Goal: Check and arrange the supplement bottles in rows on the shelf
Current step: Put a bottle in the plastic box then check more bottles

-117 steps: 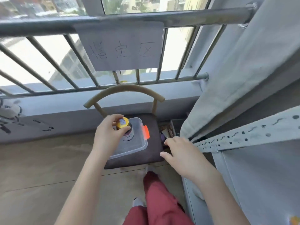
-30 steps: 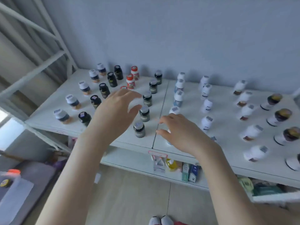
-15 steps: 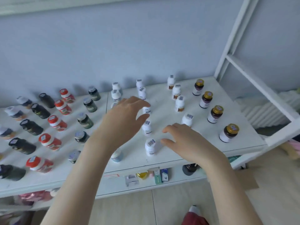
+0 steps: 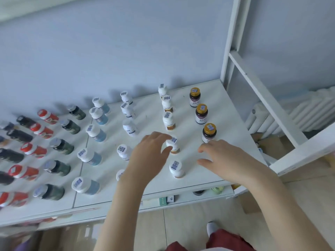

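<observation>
Hovering left hand (image 4: 148, 156), right hand (image 4: 228, 160), white bottles (image 4: 175, 169) between, radiator (image 4: 311, 107) beyond

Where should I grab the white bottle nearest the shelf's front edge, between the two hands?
Take the white bottle round its cap and upper body, coming from above and the front edge. It stands upright, with bare shelf on both sides and only the next bottle behind it. The right hand, open beside it, likely has a clear path.

The shelf (image 4: 226, 113) is white, with gold-capped dark bottles (image 4: 201, 114), white bottles (image 4: 169, 122) and, seemingly, red-orange bottles (image 4: 33, 150).
</observation>
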